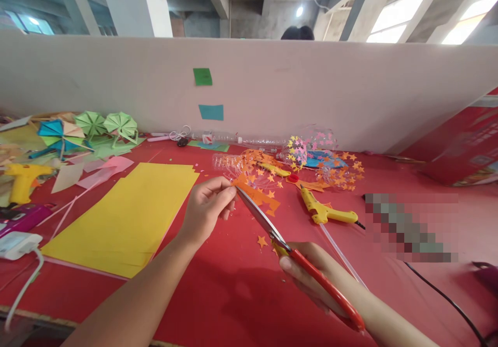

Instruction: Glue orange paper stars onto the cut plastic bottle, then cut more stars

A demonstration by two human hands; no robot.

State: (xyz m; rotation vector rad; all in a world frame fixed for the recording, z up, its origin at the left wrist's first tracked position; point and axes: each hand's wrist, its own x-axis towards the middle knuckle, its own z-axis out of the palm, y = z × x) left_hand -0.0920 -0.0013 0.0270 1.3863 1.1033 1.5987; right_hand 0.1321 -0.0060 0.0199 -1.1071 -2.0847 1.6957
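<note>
Between thumb and fingers, my left hand (210, 204) pinches an orange paper strip (254, 194) near its left end. My right hand (311, 272) grips red-handled scissors (322, 285), whose blades point up and left to the paper beside my left fingertips. Just under the scissors lies an orange paper star (262, 241) on the red tabletop. Behind the strip are many more orange stars (272, 173) and a yellow-handled cutter (274, 169). Something yellow shows under the scissors' pivot, partly hidden by my right hand.
A yellow glue gun (322, 209) lies to the right; another glue gun (25, 181) is far left. Yellow paper sheets (132, 217) spread at left, near folded paper umbrellas (91, 124). Clear plastic bottles (260, 142) line the white partition (291, 87). A black cable (439, 290) crosses the right side.
</note>
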